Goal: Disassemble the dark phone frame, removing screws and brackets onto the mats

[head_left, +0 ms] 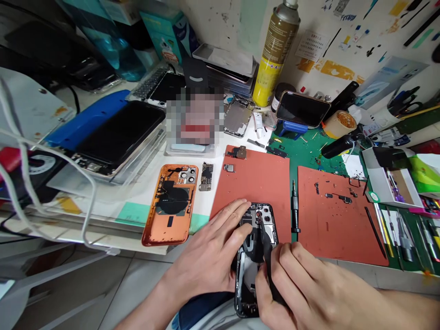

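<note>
An opened black phone housing (248, 270) lies at the table's front edge, its camera holes at the top. My left hand (216, 243) grips the housing along its left side, fingers bent over its upper part. In my right hand (295, 284) is a pair of black tweezers (266, 243), its tip near the camera holes. Left of the hands lies an orange phone housing (172, 206) with parts inside, beside a small logic board (206, 176). Small metal parts (229, 168) rest on the red mat (254, 178) beyond my hands.
A screwdriver (294, 206) lies between the mats. The right red mat (343, 233) holds screws and small parts. Further back stand a spray can (277, 50) and a propped phone (302, 108). A black phone screen (120, 133) is at left, near white cables (91, 201).
</note>
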The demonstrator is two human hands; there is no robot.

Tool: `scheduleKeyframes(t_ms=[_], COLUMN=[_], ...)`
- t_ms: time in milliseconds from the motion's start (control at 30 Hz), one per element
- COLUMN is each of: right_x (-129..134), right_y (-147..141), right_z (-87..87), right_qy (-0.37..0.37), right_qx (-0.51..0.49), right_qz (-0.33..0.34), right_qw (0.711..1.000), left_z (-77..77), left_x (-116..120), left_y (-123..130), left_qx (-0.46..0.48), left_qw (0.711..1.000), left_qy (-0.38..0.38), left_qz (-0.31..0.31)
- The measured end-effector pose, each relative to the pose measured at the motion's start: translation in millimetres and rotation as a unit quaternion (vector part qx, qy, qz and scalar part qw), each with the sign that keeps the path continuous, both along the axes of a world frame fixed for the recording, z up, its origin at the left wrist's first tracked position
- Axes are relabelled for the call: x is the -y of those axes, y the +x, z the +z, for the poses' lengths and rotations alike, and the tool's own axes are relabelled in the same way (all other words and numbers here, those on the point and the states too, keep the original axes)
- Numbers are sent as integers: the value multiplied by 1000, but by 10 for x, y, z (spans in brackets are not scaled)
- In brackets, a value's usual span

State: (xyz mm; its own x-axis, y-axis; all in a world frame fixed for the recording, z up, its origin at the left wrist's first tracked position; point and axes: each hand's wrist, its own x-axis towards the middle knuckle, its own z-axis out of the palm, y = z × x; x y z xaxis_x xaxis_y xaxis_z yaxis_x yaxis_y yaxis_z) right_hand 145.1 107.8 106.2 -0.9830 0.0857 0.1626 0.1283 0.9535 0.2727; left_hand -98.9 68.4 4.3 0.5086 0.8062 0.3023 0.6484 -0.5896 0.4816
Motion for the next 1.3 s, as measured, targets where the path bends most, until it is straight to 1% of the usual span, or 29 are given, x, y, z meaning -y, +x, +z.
scheduleKeyframes(t_ms=[133,267,333,500,600,733,867,1000,1067,1167,1300], right_x=[-31,-47,-41,-45,-80,-127,-158,-174,-183,-194,-203], right_y=[-7,-2,-2,-9,-13,-24,-42,-60,-66,-61,-41], right_z=[4,-56,-86,-68,-25,5,27,47,51,41,11], right_qy=[-23,-69,-78,-78,-62,-62,-46,-63,-68,-52,-56], right_qx=[14,-6,-12,9,6,-16,-19,-24,-17,-11,-10], right_qz=[0,15,7,-13,-3,18,22,19,25,30,39], right_qw=[1000,997,997,997,998,998,999,998,997,998,998], left_z=[30,43,41,31,26,17,3,-1,2,0,-25], left_x=[-11,-14,-11,-4,-4,-2,4,4,1,-1,2], left_y=[2,12,15,16,14,11,1,-8,-6,0,-4], left_qx=[-15,-21,-21,-21,-27,-29,-30,-29,-28,-28,-14], left_qw=[1000,1000,1000,1000,1000,999,999,999,999,999,999], left_qy=[2,6,11,10,9,18,25,27,26,23,39], left_qz=[0,2,2,7,6,8,5,6,8,9,11])
